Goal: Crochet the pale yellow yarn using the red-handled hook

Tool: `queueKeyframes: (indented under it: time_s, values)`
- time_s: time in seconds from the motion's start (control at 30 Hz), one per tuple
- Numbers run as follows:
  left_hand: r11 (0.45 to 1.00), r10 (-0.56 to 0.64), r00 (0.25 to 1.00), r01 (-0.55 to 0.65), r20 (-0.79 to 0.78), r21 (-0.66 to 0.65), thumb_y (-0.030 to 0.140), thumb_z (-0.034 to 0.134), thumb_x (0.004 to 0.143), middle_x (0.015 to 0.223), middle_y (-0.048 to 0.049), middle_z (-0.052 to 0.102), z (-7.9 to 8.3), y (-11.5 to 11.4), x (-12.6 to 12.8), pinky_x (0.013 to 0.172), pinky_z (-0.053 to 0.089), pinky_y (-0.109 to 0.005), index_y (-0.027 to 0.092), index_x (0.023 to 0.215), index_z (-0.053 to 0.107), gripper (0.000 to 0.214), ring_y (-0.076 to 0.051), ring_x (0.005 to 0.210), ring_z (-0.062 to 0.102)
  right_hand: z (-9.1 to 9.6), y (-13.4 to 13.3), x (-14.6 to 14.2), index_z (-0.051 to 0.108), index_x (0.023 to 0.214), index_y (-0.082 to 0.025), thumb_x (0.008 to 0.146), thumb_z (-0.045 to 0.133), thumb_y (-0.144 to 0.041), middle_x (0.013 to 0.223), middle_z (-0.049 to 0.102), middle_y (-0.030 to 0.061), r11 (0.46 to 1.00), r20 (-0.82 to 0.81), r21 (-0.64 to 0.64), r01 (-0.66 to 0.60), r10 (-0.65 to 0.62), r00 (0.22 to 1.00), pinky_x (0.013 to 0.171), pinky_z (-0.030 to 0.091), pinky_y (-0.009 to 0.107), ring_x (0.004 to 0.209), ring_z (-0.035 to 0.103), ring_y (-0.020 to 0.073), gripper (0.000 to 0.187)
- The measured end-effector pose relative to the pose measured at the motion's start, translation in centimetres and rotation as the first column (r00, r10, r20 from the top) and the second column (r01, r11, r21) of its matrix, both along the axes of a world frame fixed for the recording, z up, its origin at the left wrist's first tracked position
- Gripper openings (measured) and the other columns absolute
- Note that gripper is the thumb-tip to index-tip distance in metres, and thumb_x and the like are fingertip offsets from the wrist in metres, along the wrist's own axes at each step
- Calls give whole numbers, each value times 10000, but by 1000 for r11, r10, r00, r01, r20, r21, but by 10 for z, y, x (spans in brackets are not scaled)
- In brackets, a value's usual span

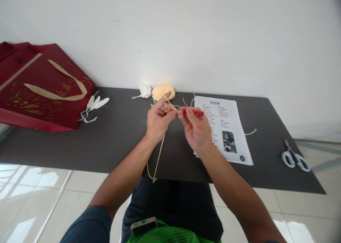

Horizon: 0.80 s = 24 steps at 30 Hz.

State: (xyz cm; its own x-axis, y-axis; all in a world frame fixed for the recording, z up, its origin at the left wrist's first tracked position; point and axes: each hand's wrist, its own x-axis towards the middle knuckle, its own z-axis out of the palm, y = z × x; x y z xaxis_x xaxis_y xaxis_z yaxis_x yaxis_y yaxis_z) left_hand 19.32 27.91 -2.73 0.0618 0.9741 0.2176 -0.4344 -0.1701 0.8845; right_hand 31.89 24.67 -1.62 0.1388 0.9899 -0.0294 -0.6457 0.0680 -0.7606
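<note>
My right hand [196, 128] is closed around a crochet hook with a red handle [197, 112]; its thin metal shaft points left into my left hand. My left hand [160, 119] is closed on pale yellow yarn [160, 152], which loops over the raised index finger and hangs down past the table's front edge. The fingers hide most of the yarn at the hook's tip. Just behind the left hand lies a ball of pale yellow yarn [163, 91], with a smaller white yarn ball [145, 89] to its left.
Printed sheets [234, 129] lie under and right of my right hand. Grey-handled scissors [294, 157] rest near the right edge of the dark table [114, 140]. At the left stand a red gift bag [39, 104] and white feather-like pieces [97, 103]. A wall borders the back.
</note>
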Motion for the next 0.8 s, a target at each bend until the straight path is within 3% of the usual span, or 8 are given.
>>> queueKeyframes:
  time_s: [0.17, 0.27, 0.47, 0.63, 0.8]
  values:
    - [995, 89, 993, -86, -79, 46, 115, 771, 770, 813, 43, 675, -2, -1, 2, 744, 491, -226, 281, 1365, 687, 624, -78, 735, 604, 0, -1, -4, 741, 843, -229, 834, 858, -340, 928, 816, -24, 1000, -13, 11, 20, -20, 1000, 806, 671, 170, 825, 787, 83, 162]
    - [996, 82, 995, -80, -52, 31, 102, 778, 735, 819, 39, 667, 2, -3, 3, 719, 484, -220, 277, 1288, 729, 582, -77, 724, 590, -1, -1, -4, 738, 843, -232, 847, 848, -315, 927, 817, -26, 999, -27, 36, 17, -16, 1000, 811, 671, 168, 824, 789, 80, 138]
    - [988, -3, 992, 23, 130, -151, 171, 646, 768, 818, -23, 672, 13, -5, 4, 531, 372, -211, 185, 1116, 780, 373, -91, 652, 545, -5, 0, -3, 721, 867, -239, 860, 835, -320, 971, 817, -24, 998, -24, 42, 37, -36, 999, 843, 677, 195, 840, 788, 82, 140]
    - [964, 19, 986, 26, 165, -263, 142, 647, 736, 821, -29, 683, 16, -4, 6, 528, 372, -208, 173, 1073, 782, 364, -87, 644, 551, -7, 0, -2, 706, 886, -245, 854, 838, -325, 987, 814, -28, 998, -19, 48, 40, -39, 999, 879, 682, 231, 851, 792, 92, 157]
    - [961, -15, 982, 66, 187, -269, 105, 666, 674, 819, -22, 683, 16, -3, 5, 546, 397, -208, 173, 1062, 782, 411, -93, 673, 568, -7, 0, -3, 701, 891, -251, 861, 831, -295, 990, 815, -33, 997, -22, 63, 43, -41, 999, 886, 682, 241, 860, 792, 93, 140]
